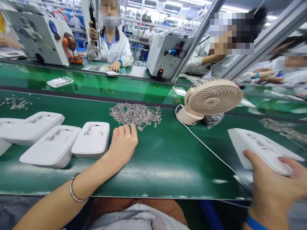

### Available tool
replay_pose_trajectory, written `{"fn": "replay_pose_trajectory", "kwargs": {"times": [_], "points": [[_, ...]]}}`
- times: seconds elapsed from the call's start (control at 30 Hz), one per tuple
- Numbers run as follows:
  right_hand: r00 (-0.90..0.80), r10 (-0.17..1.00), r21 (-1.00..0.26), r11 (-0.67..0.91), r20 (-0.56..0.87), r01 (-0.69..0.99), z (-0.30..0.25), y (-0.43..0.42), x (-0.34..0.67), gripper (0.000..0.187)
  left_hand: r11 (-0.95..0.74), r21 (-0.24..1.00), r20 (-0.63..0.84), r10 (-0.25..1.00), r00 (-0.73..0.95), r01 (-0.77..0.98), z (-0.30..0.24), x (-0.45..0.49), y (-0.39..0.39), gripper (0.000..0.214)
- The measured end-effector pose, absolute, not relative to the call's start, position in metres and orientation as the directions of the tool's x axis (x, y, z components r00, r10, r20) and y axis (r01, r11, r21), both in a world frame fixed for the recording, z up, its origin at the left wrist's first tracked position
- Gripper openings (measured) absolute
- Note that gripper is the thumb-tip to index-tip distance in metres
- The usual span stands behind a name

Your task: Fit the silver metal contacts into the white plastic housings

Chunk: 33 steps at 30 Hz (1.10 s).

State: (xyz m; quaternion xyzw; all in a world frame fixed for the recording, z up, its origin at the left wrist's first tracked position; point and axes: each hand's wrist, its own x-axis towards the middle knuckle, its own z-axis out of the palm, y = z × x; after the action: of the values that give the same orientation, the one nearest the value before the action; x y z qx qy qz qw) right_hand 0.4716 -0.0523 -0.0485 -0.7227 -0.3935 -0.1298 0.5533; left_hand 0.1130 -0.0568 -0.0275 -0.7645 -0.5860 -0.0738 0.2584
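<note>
My left hand (124,141), with a metal bangle on the wrist, reaches to the near edge of a pile of small metal clips (134,113). Its fingers are bent and close together; their tips point away from me, so whatever they pinch is hidden. At the far right, my right hand (272,182), slightly blurred, grips a white plastic housing (261,143) by its near end, thumb and fingers on opposite sides. That housing is tilted above the green surface. Beside my left hand lies another white housing (103,147) with a recessed slot.
More white housings (48,150) lie at left, near scattered clips (16,103). A beige fan (212,102) stands right of the pile, its white cable (203,143) running toward me. Across the green bench (168,172), a co-worker (110,48) sits between machines. Another clip pile (283,129) lies right.
</note>
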Motion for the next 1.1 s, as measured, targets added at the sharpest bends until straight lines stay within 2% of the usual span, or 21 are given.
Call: {"fn": "replay_pose_trajectory", "kwargs": {"times": [0.03,0.1,0.2,0.27,0.33,0.4,0.5,0.6,0.67,0.77,0.97,1.1], "points": [[0.71,0.366,-0.718,-0.143,0.601,0.681,-0.048,-0.065,0.456,0.052,-0.215,-0.3,0.445,0.83,0.335,0.93,-0.027,0.115,-0.059,0.029],[0.633,0.469,-0.69,-0.068,0.616,0.721,-0.051,-0.082,0.426,0.049,-0.304,-0.28,0.534,0.739,0.411,0.91,-0.027,0.118,-0.065,0.031],[0.246,0.695,-0.557,0.262,0.676,0.788,-0.06,-0.088,0.388,0.043,-0.462,-0.26,0.649,0.566,0.508,0.848,-0.029,0.123,-0.074,0.033],[-0.008,0.745,-0.485,0.443,0.667,0.754,-0.067,-0.085,0.368,0.045,-0.555,-0.248,0.674,0.489,0.553,0.794,-0.033,0.125,-0.077,0.038],[-0.179,0.776,-0.48,0.535,0.605,0.695,-0.069,-0.079,0.351,0.05,-0.615,-0.229,0.687,0.447,0.573,0.755,-0.037,0.126,-0.076,0.042],[-0.282,0.815,-0.546,0.556,0.506,0.627,-0.064,-0.072,0.34,0.058,-0.636,-0.216,0.683,0.444,0.58,0.741,-0.04,0.126,-0.073,0.045],[-0.262,0.879,-0.716,0.476,0.397,0.511,-0.05,-0.05,0.332,0.053,-0.641,-0.193,0.632,0.498,0.594,0.743,-0.043,0.126,-0.069,0.048],[-0.027,0.95,-0.859,0.294,0.312,0.419,-0.047,-0.012,0.333,0.033,-0.658,-0.16,0.571,0.546,0.613,0.736,-0.043,0.124,-0.067,0.055],[0.1,0.958,-0.898,0.212,0.269,0.386,-0.057,0.016,0.334,0.034,-0.672,-0.146,0.541,0.56,0.627,0.726,-0.042,0.124,-0.066,0.058],[0.104,0.957,-0.894,0.211,0.272,0.396,-0.076,0.043,0.333,0.032,-0.685,-0.119,0.494,0.587,0.641,0.719,-0.042,0.125,-0.066,0.058],[-0.13,0.947,-0.819,0.319,0.293,0.477,-0.08,0.051,0.325,0.026,-0.714,-0.046,0.306,0.656,0.69,0.699,-0.044,0.131,-0.069,0.066],[-0.307,0.883,-0.641,0.469,0.355,0.607,-0.077,0.052,0.324,0.019,-0.722,-0.01,0.243,0.669,0.703,0.691,-0.045,0.132,-0.07,0.067]]}}
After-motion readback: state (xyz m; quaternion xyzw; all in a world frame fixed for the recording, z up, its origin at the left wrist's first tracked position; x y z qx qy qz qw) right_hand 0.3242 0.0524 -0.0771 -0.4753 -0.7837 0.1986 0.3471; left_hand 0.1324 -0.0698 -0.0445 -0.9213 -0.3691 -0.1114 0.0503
